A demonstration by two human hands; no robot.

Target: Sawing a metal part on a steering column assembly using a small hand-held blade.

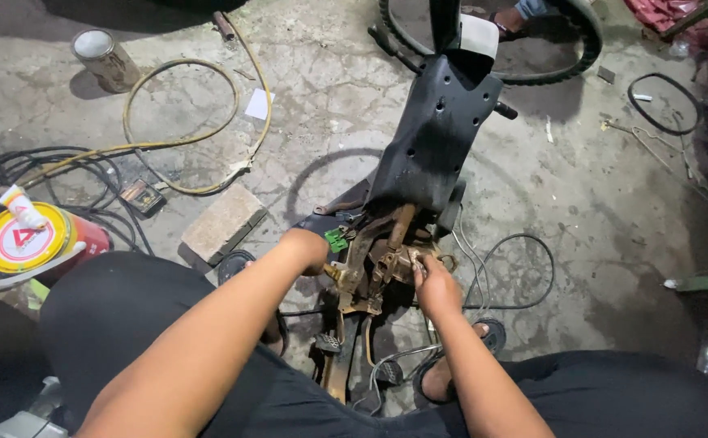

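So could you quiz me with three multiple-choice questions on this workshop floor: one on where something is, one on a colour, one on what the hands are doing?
1. Where is the yellow-lidded tin?
A. at the left edge
B. on the black frame
C. at the far right

2. What colour is the hose looped on the floor?
A. blue
B. yellow
C. white

3. What are the hands doing?
A. both hanging free
B. both on the rusty metal parts
C. one holding the hose

Answers: 1 A, it stands beside the person's left knee. 2 B, its loops are yellowish. 3 B, the left hand and right hand both touch the rusty metal assembly under the black frame.
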